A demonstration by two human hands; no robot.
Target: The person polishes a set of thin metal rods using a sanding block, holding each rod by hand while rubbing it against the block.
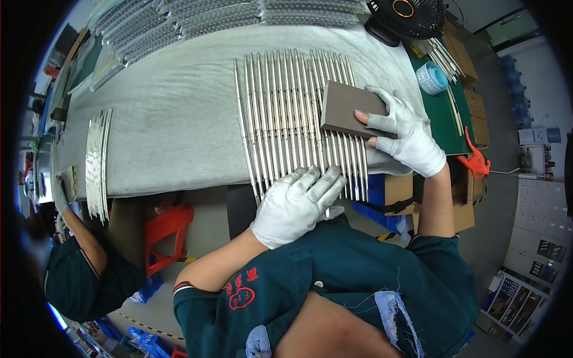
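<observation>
A row of slim, shiny metal rods (277, 113) lies side by side on the grey cloth-covered table. My left hand (295, 200), in a white glove, rests across the near ends of the rods with its fingers stretched out flat. In my right hand (409, 131), also gloved but with bare thumb and fingertip showing, is a grey-brown rectangular block (346, 107). The block lies over the right part of the row, hiding the rods under it. My right fingers grip its right end.
A smaller bundle of rods (97, 164) lies at the left, near a co-worker's gloved hand (61, 194). Packed rods in clear wrap (209, 18) line the far edge. A black fan (406, 18), a blue tape roll (431, 78) and an orange-red air gun (474, 160) are at the right.
</observation>
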